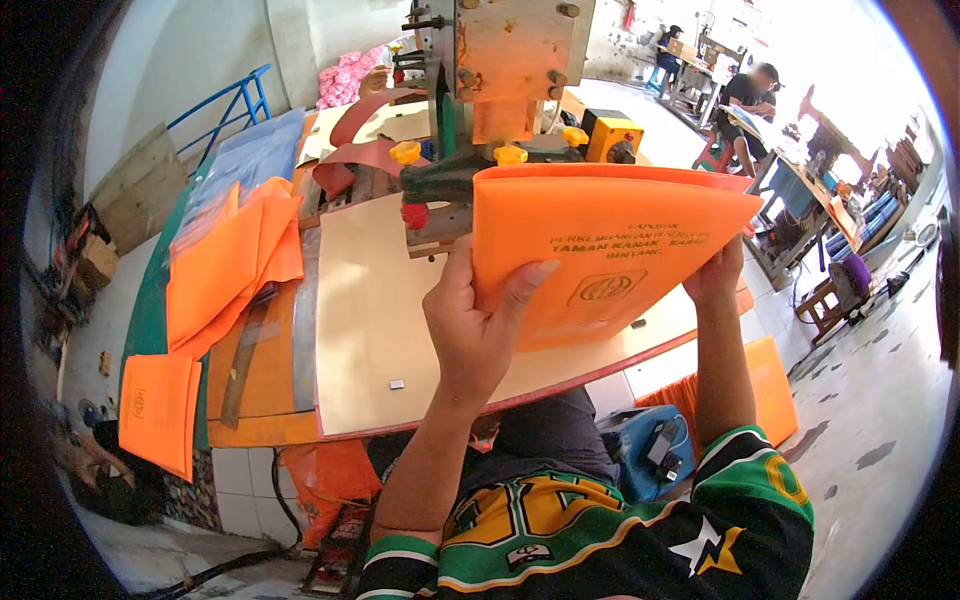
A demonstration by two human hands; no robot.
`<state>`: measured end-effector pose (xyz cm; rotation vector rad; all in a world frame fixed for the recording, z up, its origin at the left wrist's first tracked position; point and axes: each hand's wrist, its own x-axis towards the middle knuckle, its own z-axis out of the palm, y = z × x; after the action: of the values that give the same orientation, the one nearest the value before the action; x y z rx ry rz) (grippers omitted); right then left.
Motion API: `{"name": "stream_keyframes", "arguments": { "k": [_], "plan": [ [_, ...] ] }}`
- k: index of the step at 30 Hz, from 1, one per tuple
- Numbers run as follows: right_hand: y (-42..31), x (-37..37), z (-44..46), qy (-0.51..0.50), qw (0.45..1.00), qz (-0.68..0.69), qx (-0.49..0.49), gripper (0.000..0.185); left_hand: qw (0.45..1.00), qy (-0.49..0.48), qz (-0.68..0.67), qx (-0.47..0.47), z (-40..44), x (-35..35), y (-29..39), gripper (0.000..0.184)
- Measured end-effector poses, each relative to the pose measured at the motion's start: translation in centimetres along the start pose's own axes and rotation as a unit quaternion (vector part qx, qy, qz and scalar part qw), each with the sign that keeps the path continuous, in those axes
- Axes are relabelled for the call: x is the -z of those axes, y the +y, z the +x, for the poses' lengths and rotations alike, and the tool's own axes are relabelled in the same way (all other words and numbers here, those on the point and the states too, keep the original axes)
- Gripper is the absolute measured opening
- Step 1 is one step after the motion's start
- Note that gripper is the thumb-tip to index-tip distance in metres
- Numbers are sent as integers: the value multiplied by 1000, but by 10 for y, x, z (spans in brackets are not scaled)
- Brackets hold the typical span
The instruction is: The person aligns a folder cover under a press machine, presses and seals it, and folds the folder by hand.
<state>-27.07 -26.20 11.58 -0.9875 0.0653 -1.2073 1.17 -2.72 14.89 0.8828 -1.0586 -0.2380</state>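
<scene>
An orange plastic folder cover (590,235), with dark lettering and an emblem on its front, is held up over the work board. My left hand (475,320) is closed on its left edge, the thumb lying across the front. At the right edge, my right hand (718,270) grips the same cover, its fingers partly hidden behind it. Just beyond the cover stands a press machine (515,60) with yellow knobs and a red knob (414,215). Beneath my hands lies the pale board (375,310) of the worktable.
Orange sheets (235,260) lie on the table's left side beside clear plastic (240,160). A folded orange cover (158,412) sits at the left corner. Further orange covers (765,390) are low on the right, near a blue container (640,450). Two people sit at tables in the background.
</scene>
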Motion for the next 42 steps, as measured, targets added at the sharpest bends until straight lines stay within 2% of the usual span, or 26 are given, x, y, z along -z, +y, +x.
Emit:
{"name": "stream_keyframes", "arguments": {
  "k": [1, 3, 5, 6, 8, 9, 11, 15, 18, 20, 24, 25, 28, 29, 30, 31, 33, 35, 37, 38, 39, 40, 41, 42],
  "plan": [
    [0, -15, -2, -62, 997, 38, 32, 63, 1000, -2, 0, 0, 0, -1, 1, 40],
    [-3, -26, -7, -121, 987, 77, 66, 67, 1000, 8, 6, 1, 0, -3, 6, 39],
    [-5, -27, -13, -123, 990, 41, 53, 79, 1000, 9, -7, -1, 0, -4, 4, 38],
    [-6, -27, -15, -122, 990, 41, 54, 79, 1000, 13, -19, -3, -1, -5, 4, 38],
    [-7, -27, -20, -123, 990, -30, 59, 90, 1000, 13, -17, -5, -2, -6, 6, 37],
    [-6, -27, -23, -122, 990, -29, 59, 90, 1000, 14, -16, -7, -2, -6, 6, 37],
    [-3, -25, -26, -87, 992, -60, 75, 88, 1000, 13, -19, -5, -3, -5, 5, 36],
    [-1, -23, -27, -105, 985, -104, 93, 80, 1000, 9, -14, 1, -5, -4, 4, 36],
    [-1, -26, -32, -76, 987, -116, 86, 73, 1000, 12, -17, -1, -5, -5, 5, 36],
    [1, -30, -33, -66, 977, -171, 105, 67, 1000, 13, -17, -1, -6, -5, 6, 36],
    [11, -39, -32, -65, 970, -193, 136, 64, 1000, 11, -7, 0, -8, -7, 9, 37],
    [13, -52, -31, -37, 968, -199, 149, 61, 1000, 11, -8, 0, -9, -7, 10, 37],
    [2, -76, -22, -5, 958, -237, 164, 56, 999, -27, 29, 8, -13, -3, 18, 38],
    [-3, -83, -18, -1, 949, -269, 164, 54, 998, -45, -27, 31, -14, -1, 24, 38],
    [-9, -94, -15, -1, 949, -268, 163, 54, 993, -64, -83, 55, -14, 1, 29, 38],
    [-15, -106, -13, 19, 947, -290, 134, 54, 993, -65, -83, 56, -16, 5, 33, 38],
    [-18, -125, -19, 44, 944, -309, 104, 55, 967, -84, -212, 113, -20, 17, 41, 39],
    [-13, -145, -23, 24, 954, -295, 43, 52, 974, -88, -178, 108, -33, 34, 37, 40],
    [3, -166, -31, 20, 964, -262, 48, 48, 976, -129, -103, 143, -50, 59, 24, 43],
    [10, -174, -37, 18, 964, -264, 38, 47, 976, -127, -100, 144, -60, 70, 20, 43],
    [14, -179, -43, 16, 964, -265, 28, 45, 976, -82, -127, 154, -72, 80, 17, 44],
    [14, -177, -47, -15, 974, -227, -21, 49, 976, -59, -138, 161, -82, 93, 17, 44],
    [17, -183, -51, -16, 975, -222, -25, 49, 974, -35, -148, 167, -93, 106, 17, 45],
    [22, -194, -56, -54, 964, -262, 2, 52, 966, 29, -185, 180, -104, 122, 19, 46]
  ]
}}
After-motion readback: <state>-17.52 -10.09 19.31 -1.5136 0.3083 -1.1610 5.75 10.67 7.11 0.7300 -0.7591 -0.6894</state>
